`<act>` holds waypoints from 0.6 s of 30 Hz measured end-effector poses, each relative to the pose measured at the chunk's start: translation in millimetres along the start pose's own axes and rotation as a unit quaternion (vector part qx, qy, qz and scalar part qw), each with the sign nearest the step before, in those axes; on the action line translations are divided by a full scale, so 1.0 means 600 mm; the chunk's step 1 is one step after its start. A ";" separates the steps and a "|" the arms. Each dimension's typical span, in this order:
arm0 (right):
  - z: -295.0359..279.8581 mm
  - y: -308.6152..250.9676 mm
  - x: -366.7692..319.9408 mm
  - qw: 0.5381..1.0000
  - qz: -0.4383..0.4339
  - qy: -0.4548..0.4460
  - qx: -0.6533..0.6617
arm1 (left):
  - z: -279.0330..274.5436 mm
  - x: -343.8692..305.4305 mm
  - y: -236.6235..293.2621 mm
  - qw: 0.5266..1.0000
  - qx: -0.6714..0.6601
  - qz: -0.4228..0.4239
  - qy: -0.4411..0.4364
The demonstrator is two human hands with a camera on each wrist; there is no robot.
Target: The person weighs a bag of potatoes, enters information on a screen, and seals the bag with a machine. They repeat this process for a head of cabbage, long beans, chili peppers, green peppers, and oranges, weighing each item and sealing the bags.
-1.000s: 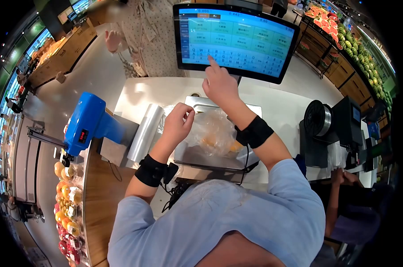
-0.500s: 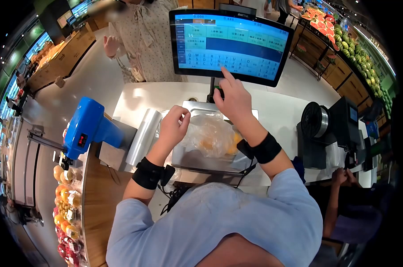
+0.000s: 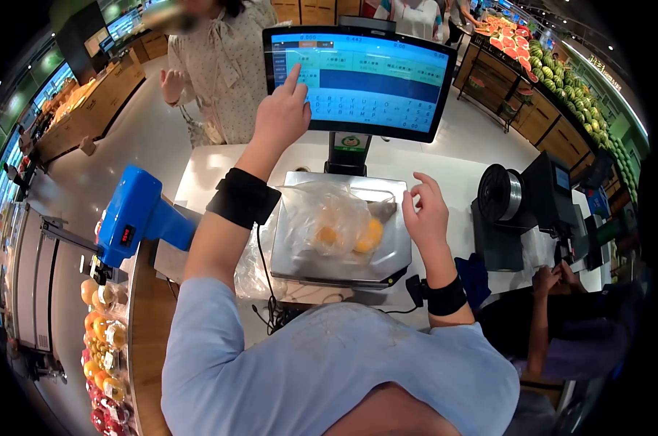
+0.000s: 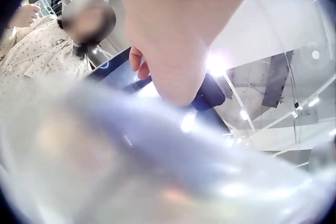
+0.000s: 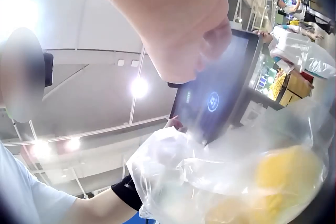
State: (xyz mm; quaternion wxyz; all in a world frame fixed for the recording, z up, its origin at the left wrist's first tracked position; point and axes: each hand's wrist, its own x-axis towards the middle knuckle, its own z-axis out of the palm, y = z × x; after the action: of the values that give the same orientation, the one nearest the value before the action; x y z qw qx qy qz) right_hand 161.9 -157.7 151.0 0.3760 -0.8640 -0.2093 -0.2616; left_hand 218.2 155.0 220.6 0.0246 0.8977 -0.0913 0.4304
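Observation:
My left hand reaches up to the touchscreen monitor, its index finger extended onto the upper left of the display. To the right of the steel weighing scale, my right hand hovers with relaxed fingers and holds nothing. A clear plastic bag lies on the scale plate with yellow-orange produce inside. Seen from the right wrist, the bag and a yellow piece sit below the hand. Blurred plastic fills the lower part of the left wrist view.
A blue device with a red readout and a roll of clear bags stand left. To the right are a black machine with a spool and another person's hands. Someone in a dotted top stands across the counter.
My right hand has left the screen's keyboard and drawn back to the right of the scale. The left hand has risen from above the scale's left side to the screen.

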 end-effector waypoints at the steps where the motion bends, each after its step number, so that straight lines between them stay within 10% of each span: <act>1: -0.006 0.013 -0.007 1.000 0.003 0.018 -0.002 | 0.004 0.005 0.000 1.000 0.005 -0.014 -0.001; 15: -0.081 0.080 -0.073 0.995 0.060 0.074 -0.022 | -0.008 0.003 0.006 0.998 -0.010 -0.063 0.005; 18: -0.097 0.107 -0.098 0.993 0.095 0.069 -0.004 | -0.059 -0.056 0.007 0.952 -0.246 -0.156 0.096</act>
State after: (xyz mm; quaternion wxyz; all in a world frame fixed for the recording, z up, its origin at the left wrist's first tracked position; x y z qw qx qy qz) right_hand 134.8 -251.8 114.2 0.4094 -0.8613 -0.0991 -0.2840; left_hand 169.5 160.2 216.5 0.3196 0.8213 -0.0505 0.4699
